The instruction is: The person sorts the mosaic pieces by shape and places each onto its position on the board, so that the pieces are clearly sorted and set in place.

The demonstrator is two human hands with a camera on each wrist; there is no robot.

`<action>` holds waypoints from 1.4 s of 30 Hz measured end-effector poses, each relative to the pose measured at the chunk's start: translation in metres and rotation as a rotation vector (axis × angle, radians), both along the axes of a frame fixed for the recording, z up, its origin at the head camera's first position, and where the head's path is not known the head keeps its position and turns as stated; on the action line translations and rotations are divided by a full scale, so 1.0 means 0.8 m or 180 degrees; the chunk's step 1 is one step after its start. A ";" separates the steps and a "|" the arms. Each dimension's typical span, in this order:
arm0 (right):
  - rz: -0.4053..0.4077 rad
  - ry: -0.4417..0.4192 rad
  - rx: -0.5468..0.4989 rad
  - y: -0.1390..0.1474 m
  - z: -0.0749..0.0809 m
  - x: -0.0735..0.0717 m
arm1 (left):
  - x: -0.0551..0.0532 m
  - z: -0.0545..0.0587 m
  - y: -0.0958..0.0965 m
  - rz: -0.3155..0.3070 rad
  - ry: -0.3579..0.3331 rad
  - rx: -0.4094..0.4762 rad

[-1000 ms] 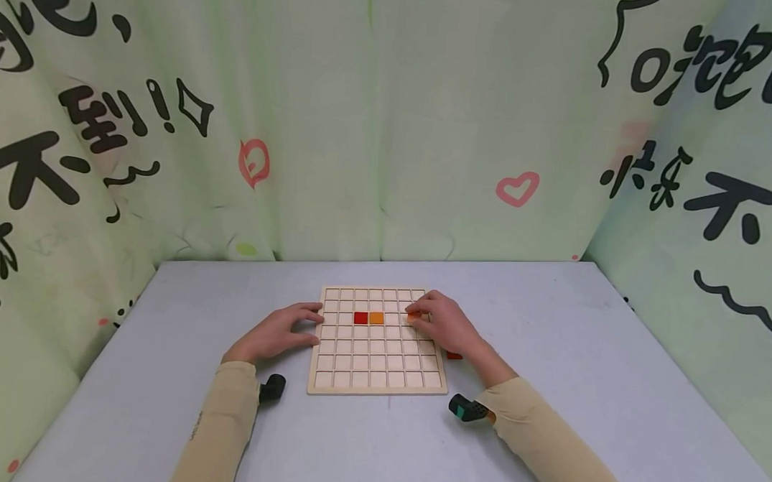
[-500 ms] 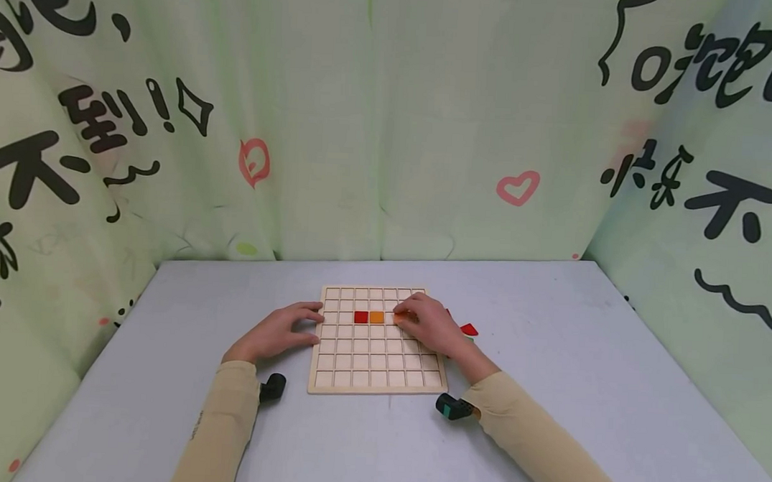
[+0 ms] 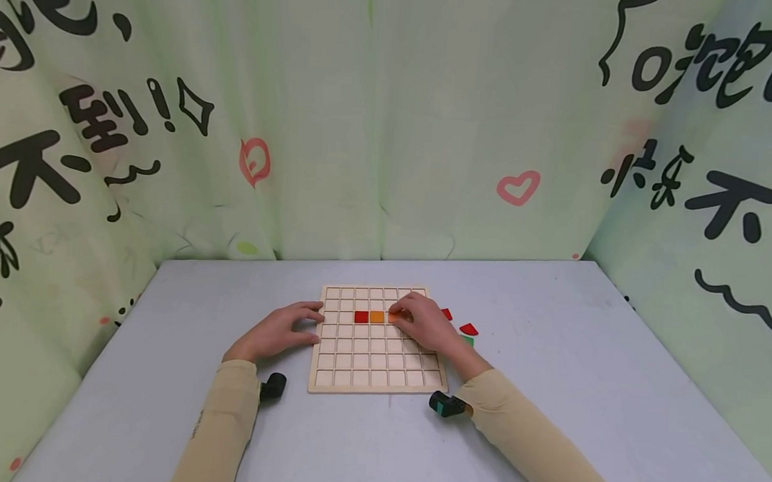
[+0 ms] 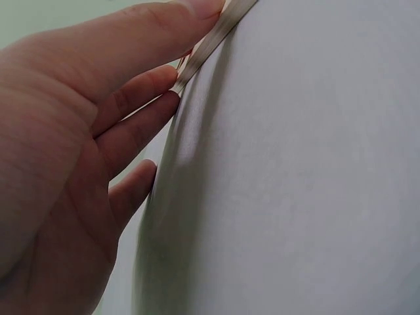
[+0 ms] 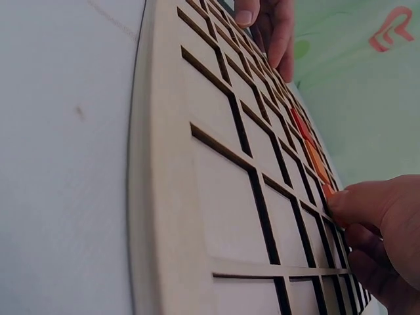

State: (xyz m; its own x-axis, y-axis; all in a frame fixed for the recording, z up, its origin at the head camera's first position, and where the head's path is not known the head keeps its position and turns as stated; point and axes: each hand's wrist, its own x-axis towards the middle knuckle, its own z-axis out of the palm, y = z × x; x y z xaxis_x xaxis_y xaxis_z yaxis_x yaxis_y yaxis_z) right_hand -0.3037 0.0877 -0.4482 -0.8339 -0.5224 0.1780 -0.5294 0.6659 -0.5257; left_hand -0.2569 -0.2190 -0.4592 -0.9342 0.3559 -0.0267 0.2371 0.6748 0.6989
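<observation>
A wooden grid board [image 3: 361,361] lies flat on the table. In one of its rows sit a red square tile [image 3: 361,317] and, touching on its right, an orange square tile [image 3: 377,317]. My right hand [image 3: 426,323] pinches another orange tile [image 5: 328,191] at the cell just right of those two; the fingers hide most of it. At the board's left edge, my left hand [image 3: 285,330] rests with fingers extended and thumb apart, touching the rim. The left wrist view shows those fingertips [image 4: 167,79] against the board's side.
Beyond the board's right edge lie loose pieces: a red piece [image 3: 447,314], another red piece [image 3: 469,329] and a green piece [image 3: 468,340]. The white table [image 3: 538,312] ends at a pale green printed curtain [image 3: 326,123] behind and on both sides.
My right hand has moved left across the board with the orange tile, up beside the placed orange one. Loose pieces at the right have come into view. The left hand has stayed still.
</observation>
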 end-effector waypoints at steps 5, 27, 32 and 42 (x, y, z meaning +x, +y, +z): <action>-0.0027 -0.0033 0.0018 -0.002 -0.003 -0.001 | 0.000 -0.002 -0.001 -0.0014 0.0007 0.0004; -0.0117 0.0064 0.0064 -0.002 -0.004 0.000 | -0.001 -0.002 -0.001 -0.0004 0.0012 0.0003; -0.0119 0.0085 0.0045 -0.003 -0.003 0.001 | -0.001 -0.002 -0.001 -0.0027 0.0015 0.0013; -0.0143 0.0076 0.0042 -0.002 -0.004 0.000 | -0.002 -0.003 -0.002 -0.0022 0.0042 -0.0023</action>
State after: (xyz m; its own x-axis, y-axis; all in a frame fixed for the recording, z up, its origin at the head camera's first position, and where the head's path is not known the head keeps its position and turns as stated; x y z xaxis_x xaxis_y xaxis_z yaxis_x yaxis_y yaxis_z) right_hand -0.3036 0.0858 -0.4518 -0.8521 -0.4870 0.1915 -0.5111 0.6960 -0.5043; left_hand -0.2584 -0.2205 -0.4620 -0.9320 0.3622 -0.0171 0.2509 0.6782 0.6908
